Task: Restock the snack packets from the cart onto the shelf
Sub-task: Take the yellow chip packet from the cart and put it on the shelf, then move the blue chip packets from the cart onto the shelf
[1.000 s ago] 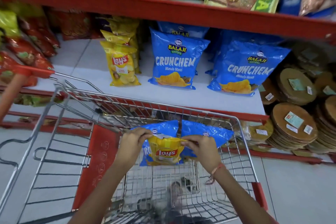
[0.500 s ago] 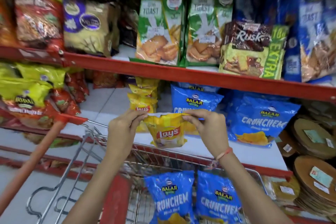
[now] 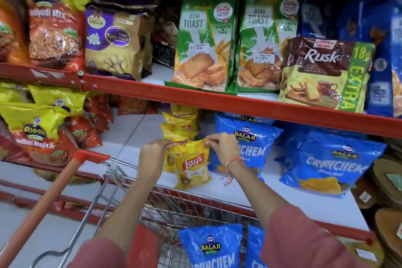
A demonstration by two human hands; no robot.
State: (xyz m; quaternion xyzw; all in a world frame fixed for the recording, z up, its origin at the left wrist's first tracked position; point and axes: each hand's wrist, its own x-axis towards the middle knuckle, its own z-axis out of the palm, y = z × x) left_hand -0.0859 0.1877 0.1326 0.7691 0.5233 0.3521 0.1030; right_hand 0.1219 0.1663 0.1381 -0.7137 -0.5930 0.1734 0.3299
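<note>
A yellow Lay's packet (image 3: 192, 164) stands upright at the front of the white shelf board (image 3: 272, 198). My left hand (image 3: 153, 156) pinches its top left corner and my right hand (image 3: 221, 148) pinches its top right corner. Behind it runs a row of yellow Lay's packets (image 3: 178, 122). Two blue Balaji Crunchem packets (image 3: 210, 246) lie in the wire cart (image 3: 165, 204) below my arms.
More blue Crunchem packets (image 3: 324, 163) stand on the shelf to the right. Gopal snack bags (image 3: 37, 130) fill the left. Toast and rusk packs (image 3: 206, 43) line the upper red-edged shelf (image 3: 217, 102). The cart's red handle (image 3: 50, 198) slants at the left. Round brown packs (image 3: 387, 180) are stacked at far right.
Both hands lifted the Lay's packet out of the cart, up and forward, and it now rests on the shelf in front of the Lay's row. The view tilted upward.
</note>
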